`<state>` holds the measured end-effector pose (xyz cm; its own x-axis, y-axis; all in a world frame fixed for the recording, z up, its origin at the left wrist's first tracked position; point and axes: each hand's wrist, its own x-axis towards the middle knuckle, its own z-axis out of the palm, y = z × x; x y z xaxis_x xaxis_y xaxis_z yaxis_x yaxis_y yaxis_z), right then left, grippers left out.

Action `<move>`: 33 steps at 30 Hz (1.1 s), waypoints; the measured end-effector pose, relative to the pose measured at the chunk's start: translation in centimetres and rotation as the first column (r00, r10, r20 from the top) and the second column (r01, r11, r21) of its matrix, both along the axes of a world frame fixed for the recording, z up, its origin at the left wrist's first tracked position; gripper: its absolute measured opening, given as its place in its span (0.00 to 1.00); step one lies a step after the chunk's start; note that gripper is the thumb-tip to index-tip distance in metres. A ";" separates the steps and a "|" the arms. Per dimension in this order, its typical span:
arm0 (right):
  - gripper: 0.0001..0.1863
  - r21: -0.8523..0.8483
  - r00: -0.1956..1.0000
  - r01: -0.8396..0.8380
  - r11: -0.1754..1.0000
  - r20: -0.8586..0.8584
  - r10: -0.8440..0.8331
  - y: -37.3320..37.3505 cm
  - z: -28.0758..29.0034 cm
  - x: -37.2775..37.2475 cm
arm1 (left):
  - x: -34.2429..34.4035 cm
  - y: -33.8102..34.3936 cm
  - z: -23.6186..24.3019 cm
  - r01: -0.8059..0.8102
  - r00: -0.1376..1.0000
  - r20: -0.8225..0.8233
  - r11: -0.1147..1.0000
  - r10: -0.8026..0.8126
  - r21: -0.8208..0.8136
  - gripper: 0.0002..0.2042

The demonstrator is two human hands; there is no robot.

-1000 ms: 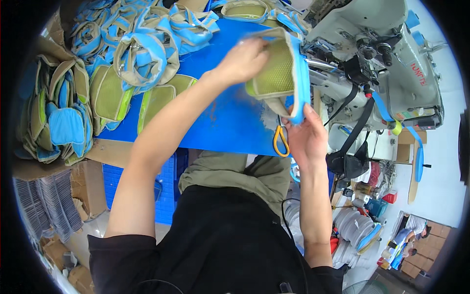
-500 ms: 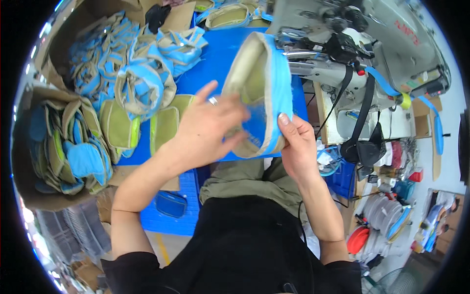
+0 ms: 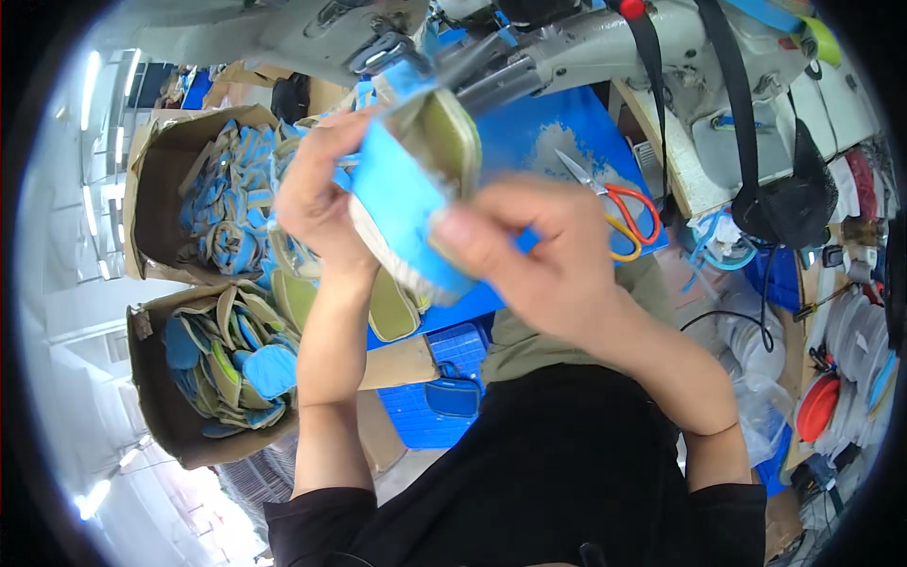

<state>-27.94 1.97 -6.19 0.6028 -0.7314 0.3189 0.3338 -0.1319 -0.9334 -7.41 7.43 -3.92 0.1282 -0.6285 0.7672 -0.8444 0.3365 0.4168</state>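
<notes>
Blue-and-olive shoe upper (image 3: 416, 203) held up close to the head camera, between both hands and above the blue bench (image 3: 557, 142). Left hand (image 3: 316, 194) is closed around the piece's far, upper-left side; right hand (image 3: 534, 255) pinches its near, lower-right end, thumb pressed on the blue fabric. The long axis runs from the upper middle, near the sewing machine (image 3: 605, 42), down toward the right hand. Both hands touch the piece, so neither is nearer. Orange-handled scissors (image 3: 619, 208) lie on the bench, just beyond the right hand.
</notes>
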 end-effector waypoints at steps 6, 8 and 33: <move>0.14 0.108 0.964 0.262 0.959 0.014 -0.265 -3.0 -3.4 2.3 | -0.5 0.7 0.3 -0.036 0.996 -0.083 0.997 0.042 0.066 0.15; 0.16 0.102 0.983 0.181 0.978 0.017 -0.184 -3.0 -3.9 3.1 | -0.4 0.2 0.7 0.029 0.982 0.187 1.000 -0.030 0.010 0.15; 0.06 0.055 0.963 0.266 0.962 -0.050 -0.264 -2.4 -4.6 4.5 | -1.8 -1.8 0.9 0.097 0.809 0.582 0.995 -0.088 0.015 0.10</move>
